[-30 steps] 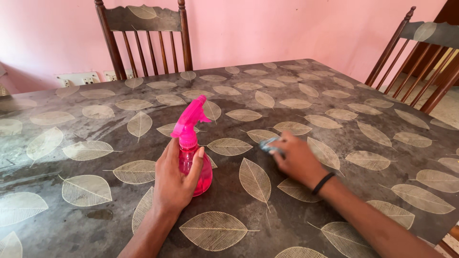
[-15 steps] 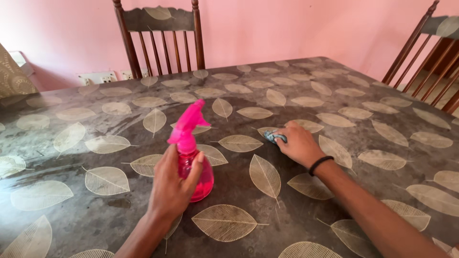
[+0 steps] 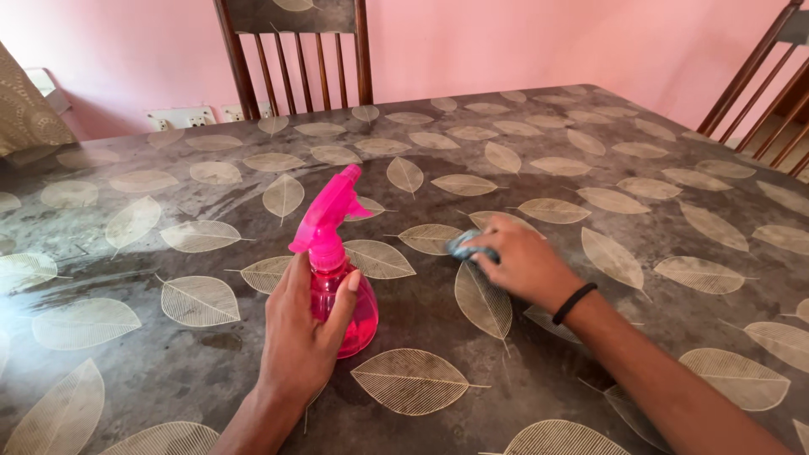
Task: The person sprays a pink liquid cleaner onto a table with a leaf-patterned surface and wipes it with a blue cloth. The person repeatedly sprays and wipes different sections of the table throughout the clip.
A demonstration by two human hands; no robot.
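A pink spray bottle (image 3: pixel 337 253) stands upright on the leaf-patterned table cover (image 3: pixel 590 152). My left hand (image 3: pixel 303 337) is wrapped around its round lower body from the near side. To the right, my right hand (image 3: pixel 518 261) presses a small blue cloth (image 3: pixel 462 246) flat against the cover; only a corner of the cloth shows past my fingers. A black band sits on my right wrist. The cover looks wet and streaked to the left of the bottle.
A wooden chair (image 3: pixel 295 50) stands at the table's far side, and another chair (image 3: pixel 767 84) at the right. Wall sockets (image 3: pixel 181 118) sit low on the pink wall behind. A patterned fabric (image 3: pixel 29 109) hangs at the far left.
My right hand with the cloth has slid left across the cover, toward the bottle. My left hand stays on the bottle. The view has shifted slightly.
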